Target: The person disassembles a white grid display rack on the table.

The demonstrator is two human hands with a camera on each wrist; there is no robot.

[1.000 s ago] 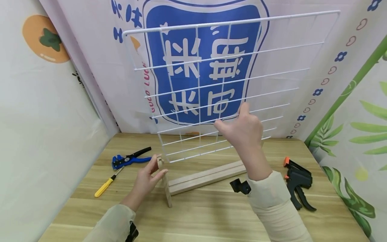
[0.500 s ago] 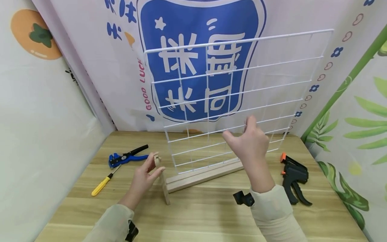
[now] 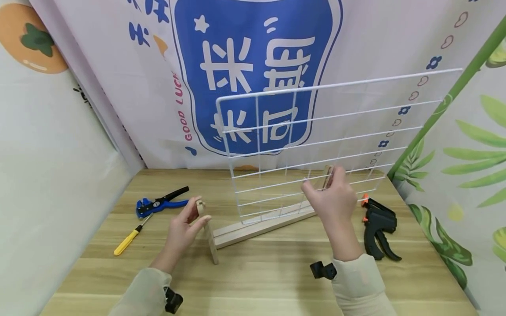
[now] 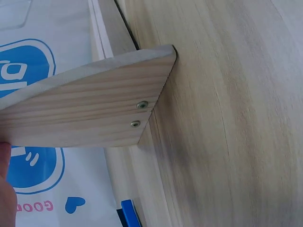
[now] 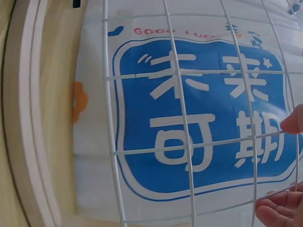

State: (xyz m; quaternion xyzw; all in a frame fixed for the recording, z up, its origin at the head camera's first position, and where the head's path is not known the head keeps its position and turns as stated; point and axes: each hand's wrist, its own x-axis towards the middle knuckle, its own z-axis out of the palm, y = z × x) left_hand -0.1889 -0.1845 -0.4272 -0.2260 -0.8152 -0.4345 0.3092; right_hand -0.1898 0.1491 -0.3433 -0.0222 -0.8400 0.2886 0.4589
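Observation:
My left hand [image 3: 182,232] pinches the top of an upright wooden end piece [image 3: 211,245]; the left wrist view shows two screws [image 4: 142,105] near its lower end. A wooden rail [image 3: 257,231] runs from this piece toward the right. My right hand [image 3: 334,199] grips a white wire grid panel [image 3: 257,94] by its bars, and its fingers show at the edge of the right wrist view. The panel stands upright above the rail, its lower edge apart from the rail in the right wrist view. Behind my right hand, a second wooden end piece [image 3: 328,174] is partly hidden.
On the left of the wooden table [image 3: 269,289] lie a blue and black wire stripper [image 3: 162,204] and a yellow-handled screwdriver [image 3: 128,241]. A black clamp with orange pads [image 3: 379,228] lies on the right. A printed cloth [image 3: 253,52] hangs at the back.
The grid panel in my right hand has come down and to the right, its lower edge now overlapping the rail in the head view. My left hand keeps hold of the end piece.

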